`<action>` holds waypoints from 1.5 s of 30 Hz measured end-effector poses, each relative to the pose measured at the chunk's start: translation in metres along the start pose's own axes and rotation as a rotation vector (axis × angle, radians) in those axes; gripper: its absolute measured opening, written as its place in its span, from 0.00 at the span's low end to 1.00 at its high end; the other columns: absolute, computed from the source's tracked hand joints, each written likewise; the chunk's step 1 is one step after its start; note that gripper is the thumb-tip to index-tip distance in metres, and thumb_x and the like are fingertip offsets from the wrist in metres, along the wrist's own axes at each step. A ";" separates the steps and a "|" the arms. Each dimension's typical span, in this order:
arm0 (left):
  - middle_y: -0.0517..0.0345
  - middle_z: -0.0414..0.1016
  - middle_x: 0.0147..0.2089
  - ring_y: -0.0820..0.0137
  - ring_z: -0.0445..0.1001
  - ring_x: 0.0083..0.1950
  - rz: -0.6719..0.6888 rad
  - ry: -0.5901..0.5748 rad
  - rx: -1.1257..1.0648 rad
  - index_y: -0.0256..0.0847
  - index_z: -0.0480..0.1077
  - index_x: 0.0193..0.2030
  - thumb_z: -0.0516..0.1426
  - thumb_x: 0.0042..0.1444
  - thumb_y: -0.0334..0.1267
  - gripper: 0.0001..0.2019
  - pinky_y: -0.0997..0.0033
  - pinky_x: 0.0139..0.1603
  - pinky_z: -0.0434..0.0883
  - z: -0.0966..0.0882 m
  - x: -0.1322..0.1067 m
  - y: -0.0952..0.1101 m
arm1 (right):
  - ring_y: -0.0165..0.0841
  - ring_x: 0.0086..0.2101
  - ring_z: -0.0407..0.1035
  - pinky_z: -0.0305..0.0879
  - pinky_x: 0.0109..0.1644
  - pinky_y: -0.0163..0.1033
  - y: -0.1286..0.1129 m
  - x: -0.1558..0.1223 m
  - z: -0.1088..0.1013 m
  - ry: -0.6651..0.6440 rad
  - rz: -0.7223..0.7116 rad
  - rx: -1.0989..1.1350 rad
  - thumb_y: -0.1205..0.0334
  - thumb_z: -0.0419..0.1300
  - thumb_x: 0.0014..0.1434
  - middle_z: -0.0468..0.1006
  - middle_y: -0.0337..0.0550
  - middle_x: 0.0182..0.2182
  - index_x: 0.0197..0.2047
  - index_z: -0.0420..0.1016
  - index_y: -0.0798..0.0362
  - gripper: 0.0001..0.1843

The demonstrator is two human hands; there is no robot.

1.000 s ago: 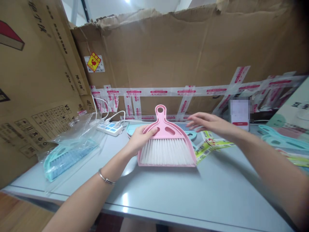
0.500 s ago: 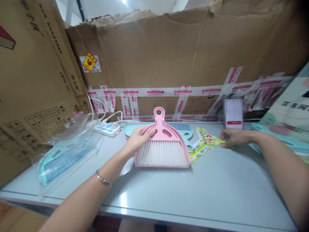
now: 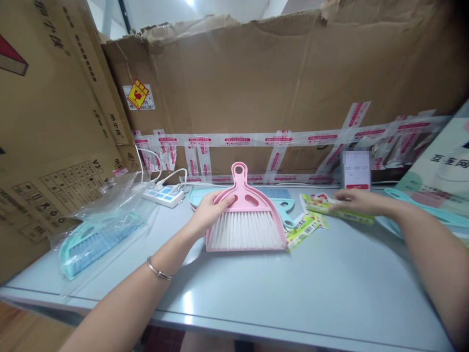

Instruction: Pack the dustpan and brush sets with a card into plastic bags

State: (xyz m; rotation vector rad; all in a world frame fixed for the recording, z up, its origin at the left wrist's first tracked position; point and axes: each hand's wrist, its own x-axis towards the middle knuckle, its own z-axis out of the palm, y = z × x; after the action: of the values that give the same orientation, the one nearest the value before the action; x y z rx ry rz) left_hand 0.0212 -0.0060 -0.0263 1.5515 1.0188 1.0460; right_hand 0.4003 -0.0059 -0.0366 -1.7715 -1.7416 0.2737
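My left hand (image 3: pixel 209 213) is closed on the left side of a pink dustpan (image 3: pixel 239 196), its thumb over the front. A small brush with white bristles (image 3: pixel 245 231) is nested in the pan, bristles downward. The pan stands nearly upright above the desk, handle up. On the right, my right hand (image 3: pixel 356 201) pinches a long green-and-white printed card (image 3: pixel 322 204) with red pictures. Similar printed cards (image 3: pixel 303 231) lie under it on the desk. Behind the pink pan lies a light-blue dustpan and brush set (image 3: pixel 286 212), partly hidden.
A bagged light-blue dustpan set (image 3: pixel 98 244) lies at the left. Beyond it sits a white power strip (image 3: pixel 163 195) with cables. A phone (image 3: pixel 356 168) leans against the large cardboard box (image 3: pixel 234 83) at the back. More light-blue pieces (image 3: pixel 425 205) lie at the right.
My right hand has lifted the printed card off the others, and more of it shows, extending to the right under the hand. My left hand and the pink dustpan have hardly moved.
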 end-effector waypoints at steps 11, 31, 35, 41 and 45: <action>0.53 0.77 0.39 0.65 0.72 0.39 0.006 -0.004 -0.004 0.36 0.74 0.41 0.59 0.50 0.48 0.17 0.69 0.39 0.66 0.000 0.002 -0.006 | 0.32 0.27 0.66 0.59 0.31 0.37 -0.162 -0.045 0.037 -0.426 -0.425 0.325 0.49 0.55 0.57 0.75 0.42 0.27 0.30 0.71 0.51 0.14; 0.48 0.74 0.50 0.60 0.73 0.48 0.009 -0.117 -0.042 0.37 0.67 0.51 0.67 0.40 0.34 0.28 0.60 0.49 0.69 -0.011 -0.001 0.012 | 0.47 0.52 0.59 0.56 0.54 0.53 -0.151 -0.048 0.085 0.455 -0.446 0.229 0.50 0.68 0.45 0.64 0.53 0.51 0.51 0.62 0.52 0.33; 0.46 0.73 0.52 0.60 0.74 0.48 0.098 -0.080 -0.258 0.38 0.66 0.51 0.66 0.43 0.36 0.26 0.60 0.48 0.71 -0.012 -0.004 0.023 | 0.42 0.51 0.62 0.64 0.50 0.49 -0.152 -0.053 0.083 0.368 -0.181 0.879 0.48 0.70 0.40 0.63 0.49 0.55 0.54 0.57 0.47 0.41; 0.46 0.71 0.55 0.57 0.72 0.52 0.153 -0.034 -0.306 0.39 0.64 0.54 0.66 0.43 0.37 0.30 0.59 0.49 0.71 0.010 -0.014 0.020 | 0.36 0.38 0.72 0.72 0.35 0.39 -0.185 -0.082 0.095 -0.141 0.216 1.472 0.51 0.69 0.43 0.76 0.43 0.45 0.50 0.68 0.49 0.31; 0.46 0.71 0.54 0.59 0.72 0.51 0.141 -0.113 -0.013 0.39 0.63 0.55 0.63 0.47 0.42 0.28 0.59 0.49 0.70 0.002 -0.010 0.024 | 0.37 0.42 0.73 0.73 0.43 0.40 -0.188 -0.088 0.099 0.000 0.346 1.583 0.59 0.71 0.44 0.78 0.41 0.44 0.49 0.71 0.49 0.28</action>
State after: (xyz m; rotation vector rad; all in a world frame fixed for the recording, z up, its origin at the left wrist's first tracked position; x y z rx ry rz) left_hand 0.0225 -0.0206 -0.0046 1.6715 0.8343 1.0458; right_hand 0.1806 -0.0755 -0.0326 -0.7697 -0.6255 1.3222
